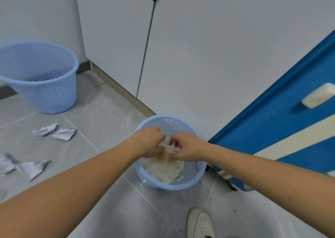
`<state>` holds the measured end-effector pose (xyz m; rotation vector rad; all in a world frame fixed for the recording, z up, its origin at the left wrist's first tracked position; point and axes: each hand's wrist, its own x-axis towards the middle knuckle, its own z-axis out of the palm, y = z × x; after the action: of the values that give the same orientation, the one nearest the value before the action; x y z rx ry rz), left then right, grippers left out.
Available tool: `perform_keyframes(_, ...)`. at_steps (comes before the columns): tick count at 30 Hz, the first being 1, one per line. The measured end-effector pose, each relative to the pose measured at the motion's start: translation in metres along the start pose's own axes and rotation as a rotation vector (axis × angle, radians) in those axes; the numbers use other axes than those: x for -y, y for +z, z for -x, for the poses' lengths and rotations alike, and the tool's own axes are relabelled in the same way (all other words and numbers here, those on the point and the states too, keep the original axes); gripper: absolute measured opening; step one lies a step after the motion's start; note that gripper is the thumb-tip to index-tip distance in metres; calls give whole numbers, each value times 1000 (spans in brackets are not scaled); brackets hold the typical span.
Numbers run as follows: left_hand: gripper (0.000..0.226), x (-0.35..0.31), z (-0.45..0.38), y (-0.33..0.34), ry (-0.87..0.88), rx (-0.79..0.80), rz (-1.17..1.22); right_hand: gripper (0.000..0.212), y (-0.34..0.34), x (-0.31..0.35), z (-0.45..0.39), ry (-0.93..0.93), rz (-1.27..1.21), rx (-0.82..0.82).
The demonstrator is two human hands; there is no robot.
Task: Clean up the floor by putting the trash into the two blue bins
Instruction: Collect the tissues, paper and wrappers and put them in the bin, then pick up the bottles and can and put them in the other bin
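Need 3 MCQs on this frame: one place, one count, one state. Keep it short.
1. Where are both hands?
A. over the near light-blue mesh plastic bin
B. over the far bin
C. on the floor

2. Blue mesh bins in view?
A. one
B. two
C. three

3. The far light-blue mesh plastic bin looks:
A. empty
B. full of paper
C. tipped over

Answers:
1 A: left hand and right hand pinch a thin clear scrap above the near bin.
2 B: near bin and far bin.
3 A: only mesh shows inside; crumpled papers lie on the floor.
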<state>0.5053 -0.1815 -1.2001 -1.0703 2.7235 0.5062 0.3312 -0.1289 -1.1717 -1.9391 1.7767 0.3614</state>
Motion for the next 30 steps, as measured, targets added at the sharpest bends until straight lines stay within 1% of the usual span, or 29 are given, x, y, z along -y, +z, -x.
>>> perform_keyframes(2,44,4,18,-7,-1,-81,68,51,-19,15,8,-22,19,-78)
perform_keyframes(3,45,6,29,-11,13,-129,85,44,-27,24,12,-40,29,-125)
perform_keyframes(6,47,18,67,-24,53,-280,122,16,-45,61,17,-108,38,-280)
perform_keyframes(7,46,24,82,-29,50,-330,140,10,-50,77,17,-134,34,-329)
perform_keyframes(9,42,45,115,-36,12,-406,157,7,-60,112,15,-207,11,-397)
perform_keyframes(11,37,74,153,-36,-47,-448,162,9,-65,152,10,-294,2,-414)
perform_keyframes(13,34,109,197,-29,-129,-477,186,9,-61,192,-2,-372,2,-388)
perform_keyframes(15,31,144,245,-13,-248,-490,229,9,-46,234,-18,-456,-2,-346)
perform_keyframes(20,28,209,364,63,-615,-428,315,10,15,331,-61,-606,36,-189)
perform_keyframes(24,27,231,443,131,-851,-392,358,13,79,388,-85,-696,43,-74)
perform_keyframes(28,33,233,503,186,-1029,-424,338,16,136,430,-99,-766,106,27)
perform_keyframes(30,41,229,529,206,-1114,-444,326,14,159,451,-100,-807,120,55)
